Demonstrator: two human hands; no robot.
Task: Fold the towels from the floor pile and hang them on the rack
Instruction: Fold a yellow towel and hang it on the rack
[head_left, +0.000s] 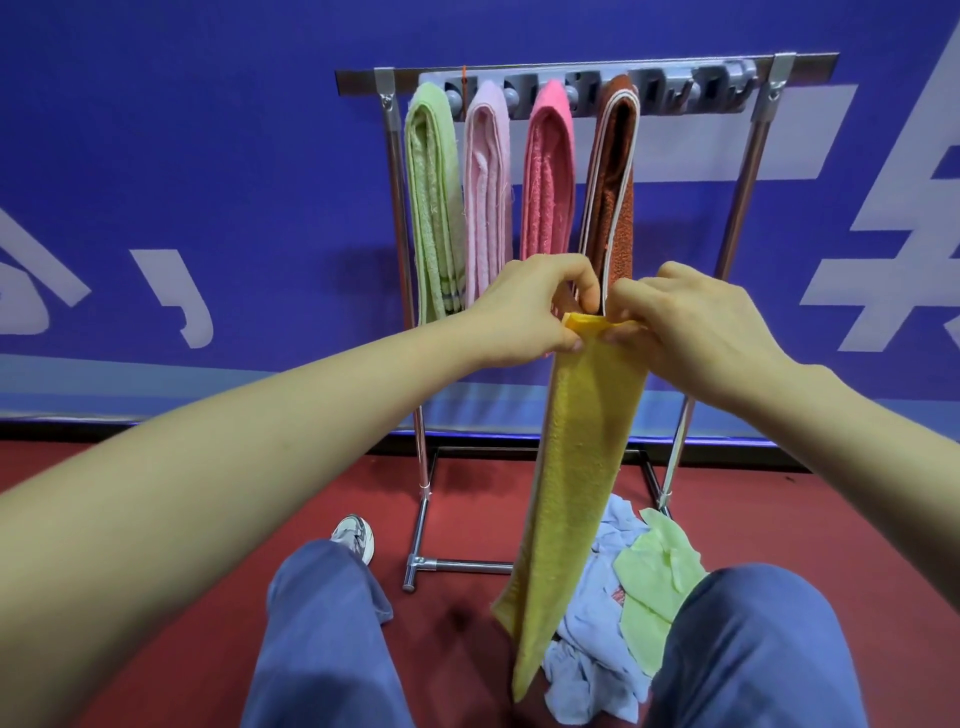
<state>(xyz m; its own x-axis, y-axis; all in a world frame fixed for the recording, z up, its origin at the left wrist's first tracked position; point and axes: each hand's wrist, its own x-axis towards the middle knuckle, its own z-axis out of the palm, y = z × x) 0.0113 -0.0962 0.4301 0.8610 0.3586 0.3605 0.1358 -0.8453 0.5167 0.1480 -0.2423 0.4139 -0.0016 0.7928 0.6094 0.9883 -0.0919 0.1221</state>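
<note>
Yellow towel (576, 467) folded into a long strip, its top edge pinched by both the left hand (530, 312) and the right hand (696, 327), hangs down over the floor pile (623, 587). Behind, green, pale pink, pink and brown towels hang on the rack (748, 171).

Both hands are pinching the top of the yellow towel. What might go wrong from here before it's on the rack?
1. The yellow towel hangs from pinches of the left hand and right hand at its top end only; its lengthwise fold could slip open.
2. Its lower end hangs by the floor pile and might drag a cloth up.
3. The hands sit just before the brown towel; lifting toward the rack could knock it loose.
</note>
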